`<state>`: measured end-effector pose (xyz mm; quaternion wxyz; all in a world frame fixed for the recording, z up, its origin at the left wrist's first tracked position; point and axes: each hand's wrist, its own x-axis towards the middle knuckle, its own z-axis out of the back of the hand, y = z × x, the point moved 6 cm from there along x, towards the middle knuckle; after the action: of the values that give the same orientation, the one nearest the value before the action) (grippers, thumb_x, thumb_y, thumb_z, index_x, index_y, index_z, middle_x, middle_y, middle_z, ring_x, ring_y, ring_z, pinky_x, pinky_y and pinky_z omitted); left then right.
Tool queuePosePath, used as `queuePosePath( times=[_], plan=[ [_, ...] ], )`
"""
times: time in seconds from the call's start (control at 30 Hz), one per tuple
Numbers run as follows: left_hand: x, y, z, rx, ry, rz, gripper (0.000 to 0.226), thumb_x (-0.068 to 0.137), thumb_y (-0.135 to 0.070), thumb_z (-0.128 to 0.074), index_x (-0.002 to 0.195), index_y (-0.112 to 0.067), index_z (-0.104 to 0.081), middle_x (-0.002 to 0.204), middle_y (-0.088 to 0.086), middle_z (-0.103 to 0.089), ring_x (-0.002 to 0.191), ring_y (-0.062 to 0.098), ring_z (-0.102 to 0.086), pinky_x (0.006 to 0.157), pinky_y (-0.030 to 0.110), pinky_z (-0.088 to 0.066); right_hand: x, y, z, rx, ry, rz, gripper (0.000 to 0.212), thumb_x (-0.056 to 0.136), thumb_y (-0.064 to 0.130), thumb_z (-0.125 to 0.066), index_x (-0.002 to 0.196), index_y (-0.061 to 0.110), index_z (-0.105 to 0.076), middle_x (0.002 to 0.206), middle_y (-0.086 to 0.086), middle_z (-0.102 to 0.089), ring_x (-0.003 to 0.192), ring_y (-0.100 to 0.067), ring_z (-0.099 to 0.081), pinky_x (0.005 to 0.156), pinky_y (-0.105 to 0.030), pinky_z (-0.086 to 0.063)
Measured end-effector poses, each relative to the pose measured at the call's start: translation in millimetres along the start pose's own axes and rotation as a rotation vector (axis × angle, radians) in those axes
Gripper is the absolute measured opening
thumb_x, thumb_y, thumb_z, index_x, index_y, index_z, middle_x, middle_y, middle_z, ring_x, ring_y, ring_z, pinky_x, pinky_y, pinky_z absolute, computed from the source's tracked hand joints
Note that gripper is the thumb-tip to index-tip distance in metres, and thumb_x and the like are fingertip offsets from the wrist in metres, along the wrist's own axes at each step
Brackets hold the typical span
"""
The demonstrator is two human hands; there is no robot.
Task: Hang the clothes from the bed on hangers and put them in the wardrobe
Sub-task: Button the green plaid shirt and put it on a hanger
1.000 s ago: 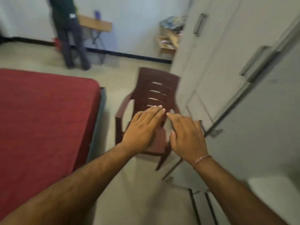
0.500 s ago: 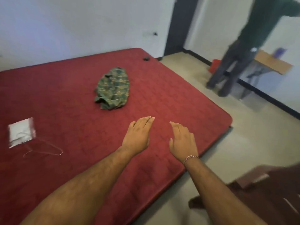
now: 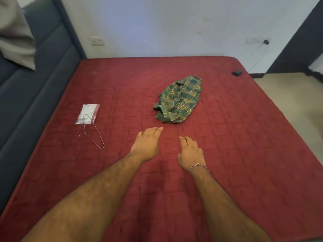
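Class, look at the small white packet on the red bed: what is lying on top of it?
The hook end of the wire hanger lies across the white packet; the rest of it rests on the bed. Anything beneath the packet is hidden.

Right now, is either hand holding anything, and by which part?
Nothing is held: left hand and right hand hover open above the bed.

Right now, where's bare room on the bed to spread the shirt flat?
Widest bare stretch: right of the green plaid shirt, out to the bed's right edge, with only a small dark object at the far corner. The near strip under both forearms is also bare. Crowded: left side, where the wire hanger overlaps the plastic packet.
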<state>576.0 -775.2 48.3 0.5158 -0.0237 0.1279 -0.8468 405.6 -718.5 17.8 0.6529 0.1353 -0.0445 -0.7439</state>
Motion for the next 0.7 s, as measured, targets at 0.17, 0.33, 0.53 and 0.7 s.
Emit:
queuePosePath(
  times=[0.17,0.33,0.53,0.7],
  plan=[
    [34,6,-8,-0.006,0.023,0.057,0.079,0.090,-0.010,-0.052,0.163,-0.019,-0.022,0.162,0.001,-0.035,0.148,0.022,-0.032,0.116,0.047,-0.033,35,-5,-7,0.011,0.056,0.051,0.071,0.091,0.027,-0.062,0.155,0.024,-0.033,0.151,0.002,-0.038,0.132,-0.026,-0.043,0.096,-0.049,-0.051],
    [71,24,-35,-0.029,0.060,0.059,0.078,0.091,-0.011,-0.053,0.163,-0.018,-0.023,0.160,0.002,-0.037,0.146,0.023,-0.035,0.116,0.049,-0.034,69,3,-36,-0.013,0.163,0.060,0.075,0.090,0.030,-0.062,0.157,0.025,-0.029,0.156,0.002,-0.034,0.136,-0.027,-0.040,0.100,-0.051,-0.049],
    [143,81,-90,-0.071,0.060,0.023,0.081,0.089,-0.013,-0.059,0.162,-0.017,-0.025,0.160,0.004,-0.039,0.146,0.025,-0.037,0.114,0.050,-0.037,146,16,-89,-0.008,0.204,0.029,0.078,0.090,0.030,-0.062,0.159,0.023,-0.025,0.158,0.000,-0.032,0.138,-0.028,-0.037,0.104,-0.052,-0.046],
    [202,144,-153,-0.210,0.105,0.016,0.081,0.086,-0.007,-0.059,0.161,-0.014,-0.028,0.158,0.007,-0.041,0.144,0.028,-0.041,0.114,0.048,-0.043,239,21,-154,0.034,0.235,-0.102,0.077,0.091,0.019,-0.058,0.161,0.020,-0.025,0.162,-0.002,-0.029,0.142,-0.032,-0.034,0.110,-0.056,-0.042]
  ],
)
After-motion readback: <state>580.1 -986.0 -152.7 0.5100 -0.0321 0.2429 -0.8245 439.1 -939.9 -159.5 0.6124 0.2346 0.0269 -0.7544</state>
